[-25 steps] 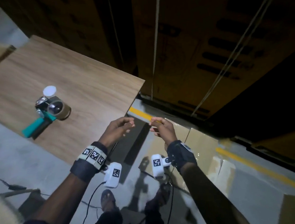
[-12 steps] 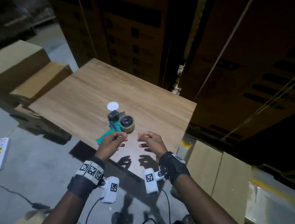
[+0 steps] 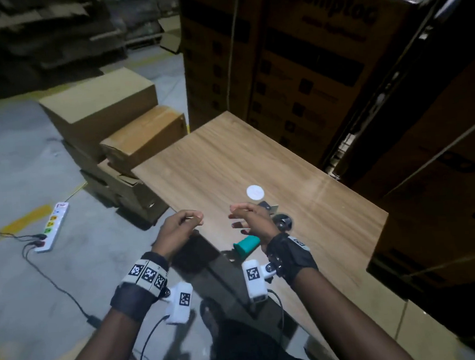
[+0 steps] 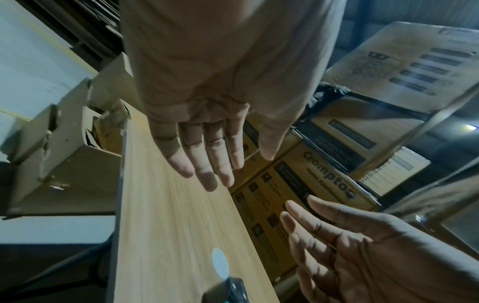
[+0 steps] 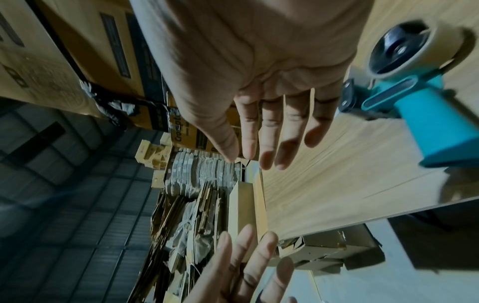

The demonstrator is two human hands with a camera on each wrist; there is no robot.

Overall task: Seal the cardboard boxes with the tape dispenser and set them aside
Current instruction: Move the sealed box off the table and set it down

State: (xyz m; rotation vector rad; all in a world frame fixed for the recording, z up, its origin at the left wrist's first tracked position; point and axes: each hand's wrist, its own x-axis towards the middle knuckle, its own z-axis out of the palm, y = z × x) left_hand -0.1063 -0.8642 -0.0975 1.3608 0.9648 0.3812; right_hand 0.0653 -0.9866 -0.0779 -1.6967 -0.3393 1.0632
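- the tape dispenser (image 3: 259,235) lies on the wooden table (image 3: 229,163), under and just past the right hand (image 3: 252,221), teal handle toward the person.
- both hands hover over the table's near edge, palms facing; the left hand (image 3: 178,231) and the right have loose, relaxed fingers and hold nothing.
- a white disc (image 3: 255,191) lies just beyond the right fingertips.
- cardboard boxes (image 3: 130,131) are stacked on the floor beyond the left hand.

R hand (image 5: 259,67) empty, fingers (image 5: 269,131) straight above wood surface (image 5: 324,174); teal tape dispenser (image 5: 414,98) just beside it; L hand (image 5: 241,272) fingertips below, w/ cardboard boxes (image 5: 329,254) behind
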